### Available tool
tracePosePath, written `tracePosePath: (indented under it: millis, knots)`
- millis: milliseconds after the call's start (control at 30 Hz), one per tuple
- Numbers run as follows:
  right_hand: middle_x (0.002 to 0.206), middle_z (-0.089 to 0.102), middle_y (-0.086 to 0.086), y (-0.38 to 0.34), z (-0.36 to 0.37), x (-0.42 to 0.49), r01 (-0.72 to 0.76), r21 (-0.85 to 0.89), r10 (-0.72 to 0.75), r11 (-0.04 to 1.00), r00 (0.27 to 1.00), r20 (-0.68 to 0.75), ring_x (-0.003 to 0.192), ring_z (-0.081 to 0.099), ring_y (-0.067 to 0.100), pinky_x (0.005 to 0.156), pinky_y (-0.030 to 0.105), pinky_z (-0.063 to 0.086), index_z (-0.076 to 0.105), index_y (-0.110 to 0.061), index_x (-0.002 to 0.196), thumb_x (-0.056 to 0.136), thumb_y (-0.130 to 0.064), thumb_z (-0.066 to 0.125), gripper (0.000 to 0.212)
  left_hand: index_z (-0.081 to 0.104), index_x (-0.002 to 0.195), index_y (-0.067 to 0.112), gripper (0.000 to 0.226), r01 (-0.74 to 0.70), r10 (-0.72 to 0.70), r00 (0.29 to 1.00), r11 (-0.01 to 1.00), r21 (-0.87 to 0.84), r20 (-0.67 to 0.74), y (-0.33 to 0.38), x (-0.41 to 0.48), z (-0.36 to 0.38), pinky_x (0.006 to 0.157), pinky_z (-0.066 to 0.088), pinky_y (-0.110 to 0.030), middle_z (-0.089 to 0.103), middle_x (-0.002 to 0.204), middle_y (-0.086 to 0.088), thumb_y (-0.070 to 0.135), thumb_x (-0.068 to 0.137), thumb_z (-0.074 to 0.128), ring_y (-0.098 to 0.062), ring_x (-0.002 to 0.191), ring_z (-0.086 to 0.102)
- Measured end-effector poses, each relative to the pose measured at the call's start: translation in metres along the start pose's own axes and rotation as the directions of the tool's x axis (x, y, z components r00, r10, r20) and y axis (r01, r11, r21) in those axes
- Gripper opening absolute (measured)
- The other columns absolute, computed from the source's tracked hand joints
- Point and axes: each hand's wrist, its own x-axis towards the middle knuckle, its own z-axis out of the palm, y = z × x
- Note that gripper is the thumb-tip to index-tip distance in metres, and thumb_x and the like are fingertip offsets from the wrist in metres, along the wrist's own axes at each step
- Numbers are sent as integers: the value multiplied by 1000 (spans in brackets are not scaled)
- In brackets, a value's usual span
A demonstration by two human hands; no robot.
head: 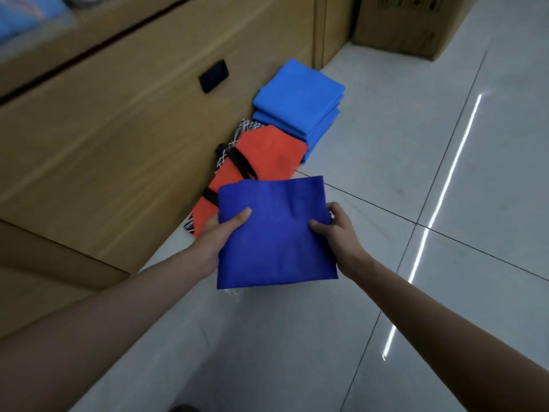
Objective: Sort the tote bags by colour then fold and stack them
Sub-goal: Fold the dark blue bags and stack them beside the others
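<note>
Your left hand [212, 233] and right hand [335, 226] each pinch the folded dark blue bag [274, 233]. Keep its edges square. Start its own pile beside the light blue stack [298, 99].

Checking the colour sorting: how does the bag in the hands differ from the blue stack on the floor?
The bag is dark blue; the stack is lighter blue. The left hand and right hand grip the bag's edges; the stack lies untouched on the floor. The bag is one piece; the stack has several layers. Both are folded flat.
</note>
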Motion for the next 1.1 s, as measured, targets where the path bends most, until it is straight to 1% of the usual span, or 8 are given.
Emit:
tracePosePath:
  millis: [167, 267, 333, 533, 667, 833, 1033, 1100]
  knots:
    - [115, 60, -6, 5, 43, 6, 237, -427, -170, 872, 967, 191, 99, 61, 14, 85, 37, 52, 47, -24, 115, 94, -27, 54, 22, 64, 112, 14, 31, 15, -38, 990, 985, -169, -138, -14, -5, -58, 69, 54, -31, 70, 106, -2, 10, 82, 69, -17, 92, 67]
    - [126, 56, 4, 20, 48, 20, 543, -797, -430, 264, 806, 406, 109, 55, 24, 86, 41, 49, 48, -13, 130, 89, -15, 59, 42, 64, 109, 14, 29, 44, -77, 977, 985, -164, -200, -25, -11, -92, 69, 51, -33, 68, 107, -3, 8, 82, 68, -18, 90, 65]
    - [127, 58, 14, 35, 53, 32, 538, -831, -478, -138, 699, 532, 110, 59, 34, 85, 44, 54, 55, -6, 126, 64, 4, 70, 64, 61, 115, 12, 34, 31, -75, 964, 984, -173, -254, -29, -13, -117, 69, 50, -33, 67, 109, -4, 8, 82, 68, -19, 91, 64]
    - [155, 26, 11, 71, 85, 58, 424, -785, -278, -452, 769, 576, 137, 34, 34, 108, 47, 33, 31, -20, 148, 67, -9, 77, 93, 59, 122, 15, 44, -16, -123, 920, 937, -348, -373, -37, -17, -156, 80, 50, -36, 65, 112, -3, 11, 80, 71, -22, 97, 63]
    - [137, 52, 14, 70, 102, 80, 371, -826, -405, -425, 738, 540, 119, 54, 39, 92, 50, 48, 60, -18, 127, 59, -9, 84, 73, 62, 116, 16, 40, 6, -131, 924, 944, -331, -358, -44, -21, -167, 75, 52, -35, 68, 109, -4, 13, 77, 73, -23, 98, 64]
    - [125, 62, 11, 64, 94, 107, 451, -841, -559, -299, 631, 538, 113, 57, 41, 90, 50, 48, 65, -12, 117, 77, -11, 72, 40, 63, 116, 16, 41, 20, -111, 952, 952, -304, -285, -47, -32, -184, 80, 52, -37, 69, 111, -3, 17, 76, 72, -23, 101, 65]
    - [79, 56, 12, 32, 111, 102, 383, -684, -507, 621, 862, 23, 76, 48, 28, 63, 33, 30, 53, -2, 88, 100, -26, 37, 31, 62, 116, 21, 43, 44, -152, 952, 925, -377, -264, -56, -39, -181, 79, 52, -39, 70, 109, -2, 18, 74, 71, -23, 100, 65]
    - [66, 44, 1, 20, 117, 104, 308, -526, -445, 793, 882, -153, 67, 39, 20, 60, 32, 25, 45, -11, 73, 101, -22, 39, 31, 64, 112, 21, 34, 16, -146, 947, 910, -415, -285, -53, -34, -170, 77, 52, -37, 70, 107, 0, 15, 79, 69, -21, 98, 65]
